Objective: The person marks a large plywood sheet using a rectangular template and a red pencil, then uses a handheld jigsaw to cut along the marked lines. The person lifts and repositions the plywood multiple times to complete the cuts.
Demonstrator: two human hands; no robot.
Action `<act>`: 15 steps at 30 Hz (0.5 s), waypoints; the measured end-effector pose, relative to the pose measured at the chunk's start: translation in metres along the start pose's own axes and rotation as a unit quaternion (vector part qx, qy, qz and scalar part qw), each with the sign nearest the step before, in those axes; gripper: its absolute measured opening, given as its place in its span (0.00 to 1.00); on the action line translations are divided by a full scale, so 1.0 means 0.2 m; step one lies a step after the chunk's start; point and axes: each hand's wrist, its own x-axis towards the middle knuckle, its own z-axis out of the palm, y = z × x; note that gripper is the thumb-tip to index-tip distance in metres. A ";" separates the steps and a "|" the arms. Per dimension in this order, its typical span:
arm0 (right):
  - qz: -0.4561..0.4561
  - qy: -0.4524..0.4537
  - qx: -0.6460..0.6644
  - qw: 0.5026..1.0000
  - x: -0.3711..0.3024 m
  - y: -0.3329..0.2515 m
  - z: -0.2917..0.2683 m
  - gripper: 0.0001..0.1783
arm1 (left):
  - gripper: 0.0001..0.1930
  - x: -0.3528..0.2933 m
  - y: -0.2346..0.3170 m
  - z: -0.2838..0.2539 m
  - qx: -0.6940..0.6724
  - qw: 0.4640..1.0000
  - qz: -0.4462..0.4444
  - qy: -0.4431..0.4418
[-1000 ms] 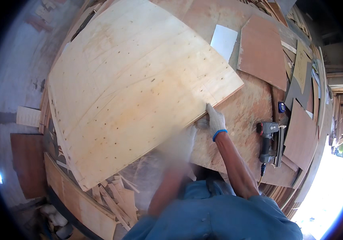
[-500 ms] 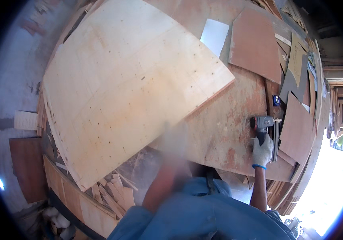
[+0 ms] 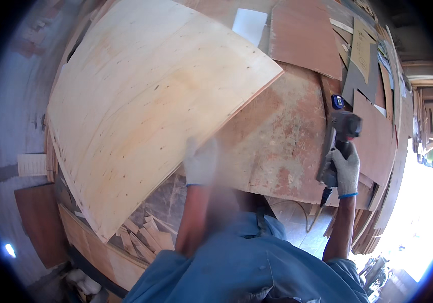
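A large pale plywood sheet (image 3: 146, 101) lies tilted across a reddish worn workbench (image 3: 277, 136). My left hand (image 3: 200, 162), in a white glove and blurred, rests on the sheet's near edge. My right hand (image 3: 345, 171), also gloved with a blue cuff, is shut on the handle of a grey power tool (image 3: 339, 141) that sits at the bench's right side, its cord hanging down below the hand.
Brown board offcuts (image 3: 302, 35) and a white sheet (image 3: 249, 25) lie at the back of the bench. More panels (image 3: 373, 136) stack at the right. Wood scraps (image 3: 146, 235) pile under the sheet's near corner. A small blue object (image 3: 338, 101) sits behind the tool.
My right hand left the plywood edge, swung right and took hold of the power tool. My left hand moved up to the sheet's near edge. The view shifted closer.
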 end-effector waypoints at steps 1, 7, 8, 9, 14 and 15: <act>0.004 -0.003 0.079 0.997 -0.02 -0.06 0.02 0.13 | 0.20 -0.06 0.04 0.01 0.012 1.000 0.010 -0.005; 0.152 -0.201 0.540 0.803 0.04 0.21 0.31 0.22 | 0.20 -0.21 0.03 0.16 0.086 0.995 0.053 0.000; 0.149 -0.275 0.595 0.741 0.08 0.29 0.42 0.24 | 0.20 -0.23 0.04 0.19 0.091 0.994 0.058 0.001; 0.146 -0.344 0.642 0.669 0.11 0.38 0.54 0.26 | 0.20 -0.25 0.04 0.22 0.104 0.992 0.067 0.006; 0.180 -0.420 0.736 0.499 0.14 0.43 1.09 0.24 | 0.20 -0.41 0.06 0.38 0.171 0.978 0.119 0.015; 0.163 -0.420 0.732 0.511 0.14 0.42 1.18 0.24 | 0.19 -0.43 0.07 0.38 0.169 0.977 0.126 0.015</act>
